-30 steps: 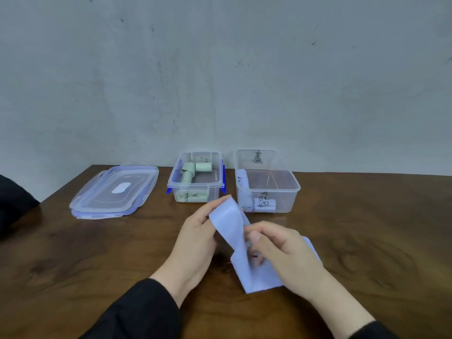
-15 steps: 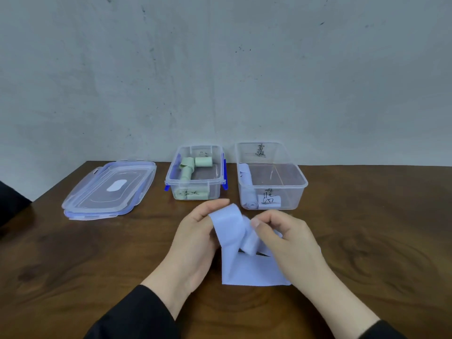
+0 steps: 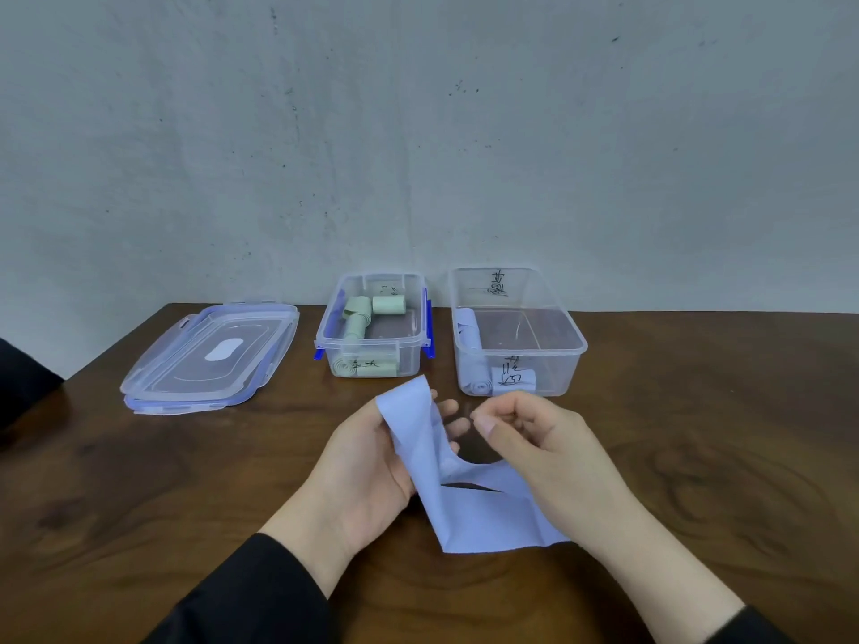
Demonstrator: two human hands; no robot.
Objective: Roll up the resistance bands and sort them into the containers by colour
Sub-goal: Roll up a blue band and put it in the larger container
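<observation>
1. A flat, pale lavender-blue resistance band (image 3: pixel 469 513) of thin stretchy material lies partly on the dark wooden table (image 3: pixel 139 495), between the two hands; its lower part is spread flat on the wood and its upper end rises off it.
2. The left hand (image 3: pixel 372 467) holds that raised upper end: the strip is draped over the fingers, whose tips show past its right edge, and the thumb side lies along its left edge.
3. The right hand (image 3: pixel 544 448) hovers just right of the raised strip, its fingers curled inward with the fingertips close together. The lower right part of the band runs under this hand; whether the fingers pinch any of it I cannot tell.
4. Just beyond the hands stands a clear rectangular plastic container (image 3: pixel 569 360) with a handwritten label, holding rolled lavender bands (image 3: pixel 469 334) along its left and front walls.
5. Left of it, close beside but apart, stands a smaller clear plastic container with blue clips (image 3: pixel 413 360), holding rolled pale green bands (image 3: pixel 358 318).
6. Farther left, a clear plastic lid with blue trim (image 3: pixel 209 355) lies flat on the table.
7. A dark sleeve (image 3: pixel 23 378) shows at the left edge, and a grey speckled wall (image 3: pixel 418 132) rises behind the table.
</observation>
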